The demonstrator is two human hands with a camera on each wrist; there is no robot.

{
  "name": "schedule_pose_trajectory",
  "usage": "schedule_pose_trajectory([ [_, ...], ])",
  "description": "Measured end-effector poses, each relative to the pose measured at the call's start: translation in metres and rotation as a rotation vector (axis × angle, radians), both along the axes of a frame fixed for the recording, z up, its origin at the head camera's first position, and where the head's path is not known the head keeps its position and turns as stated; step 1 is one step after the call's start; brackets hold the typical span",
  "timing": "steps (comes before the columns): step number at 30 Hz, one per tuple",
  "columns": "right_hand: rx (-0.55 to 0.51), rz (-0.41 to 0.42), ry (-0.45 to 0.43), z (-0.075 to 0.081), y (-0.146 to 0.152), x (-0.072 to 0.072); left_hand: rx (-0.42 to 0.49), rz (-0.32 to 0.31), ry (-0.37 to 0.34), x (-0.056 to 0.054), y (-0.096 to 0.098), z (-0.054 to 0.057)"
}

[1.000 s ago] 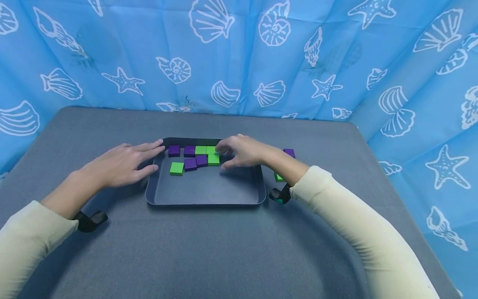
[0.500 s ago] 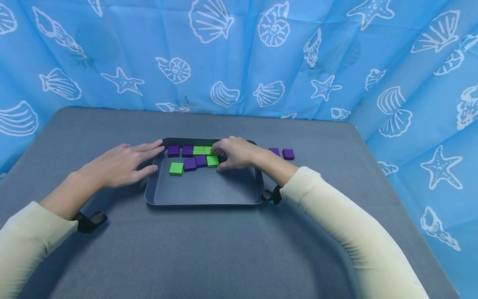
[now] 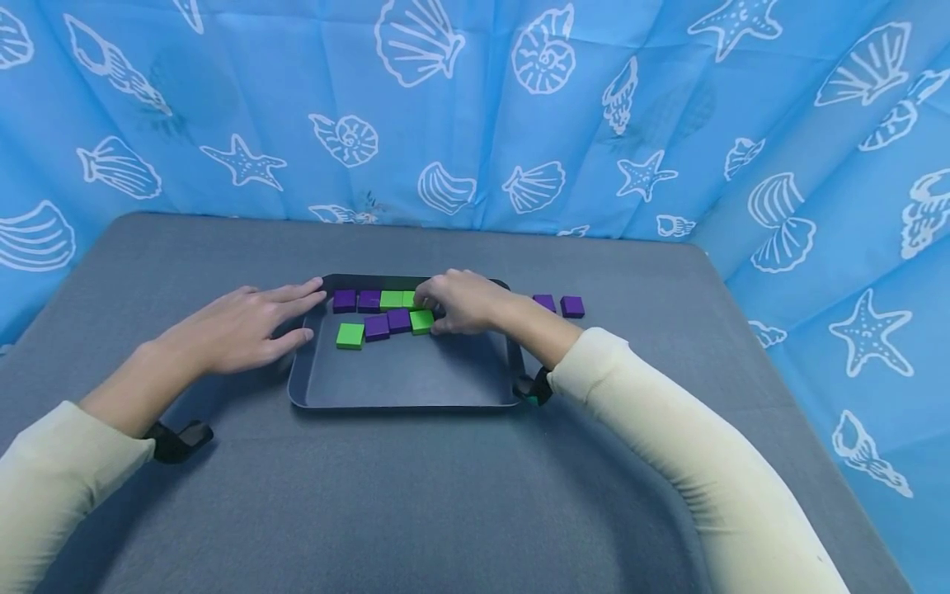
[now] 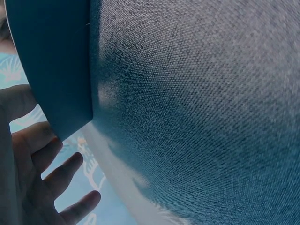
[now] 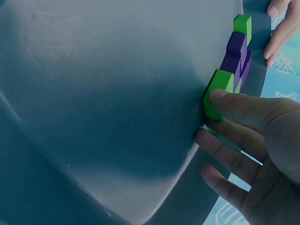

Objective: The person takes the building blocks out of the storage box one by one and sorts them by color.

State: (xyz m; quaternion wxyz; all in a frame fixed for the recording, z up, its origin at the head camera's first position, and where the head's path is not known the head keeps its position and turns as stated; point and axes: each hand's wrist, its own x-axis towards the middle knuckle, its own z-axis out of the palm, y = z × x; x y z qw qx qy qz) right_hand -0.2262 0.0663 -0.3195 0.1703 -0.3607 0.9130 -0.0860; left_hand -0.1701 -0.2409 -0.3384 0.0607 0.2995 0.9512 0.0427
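Note:
A dark baking tray (image 3: 408,388) holds several small purple and green square blocks in two rough rows. My left hand (image 3: 241,330) rests its extended fingers at the tray's left rim, with the thumb beside it. Over the tray's back right side, my right hand (image 3: 471,304) has its fingers against the right end of the back row, partly covering a green block (image 3: 409,299). Its thumb touches the front row's end green block (image 5: 219,96), seen in the right wrist view. Another green block (image 3: 350,336) lies at the left, next to a purple block (image 3: 377,327).
Two purple blocks lie on the grey table right of the tray: one (image 3: 572,307) in full view, the other (image 3: 544,303) partly behind my right forearm. A blue curtain (image 3: 475,107) with white shell prints hangs along the table's back edge. A strap (image 3: 178,441) circles my left wrist.
My right hand has moved left, and the back row's two green blocks and adjoining purple block have slid left, closing the gap to the leftmost purple block. My left hand stays still.

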Motion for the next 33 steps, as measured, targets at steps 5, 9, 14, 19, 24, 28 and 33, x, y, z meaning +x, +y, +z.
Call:
schedule_pose_trajectory([
  [5,-0.007,0.017,0.002,-0.001,0.004,0.0,-0.002,0.006,-0.002,0.001,0.0,0.0],
  [9,-0.03,0.025,-0.01,0.002,0.01,0.0,-0.002,0.004,0.0,0.001,0.001,0.0],
  [14,-0.08,0.046,-0.022,0.007,0.019,-0.002,-0.006,0.008,-0.006,0.001,0.001,0.0],
  [19,-0.112,0.03,-0.031,0.01,0.034,-0.002,-0.007,0.009,-0.005,0.0,0.001,-0.001],
  [24,-0.127,-0.004,-0.027,0.015,0.05,-0.003,-0.009,0.006,-0.008,0.0,0.001,-0.002],
  [28,-0.156,-0.03,0.003,0.022,0.066,-0.005,-0.012,0.013,-0.012,0.001,0.001,-0.001],
  [33,-0.231,-0.054,0.031,0.029,0.091,-0.009,-0.011,0.015,-0.013,0.001,0.002,0.0],
])
